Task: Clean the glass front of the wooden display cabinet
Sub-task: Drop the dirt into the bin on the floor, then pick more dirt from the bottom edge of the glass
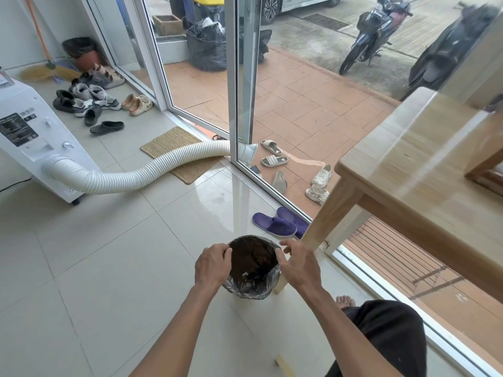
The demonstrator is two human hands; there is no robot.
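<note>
**Both hands on the bin liner, cabinet up to the right**

Our grip is on the bag: the left hand [211,263] pinches the liner's rim on its left side, the right hand [299,263] pinches the rim on the right, and both are closed on the thin plastic of the bin bag [253,268], holding its mouth open.

Largest first, the wooden cabinet [416,170] rises to the right and above the hands, its long top edge running away from us toward the upper right. We can make out a glassy sheen there, but not the front pane itself. Its leg [324,216] comes down just beside the right hand, so we judge that hand the nearer one. The small bin stands on the floor [109,268] between our hands. We see no cloth.
</note>
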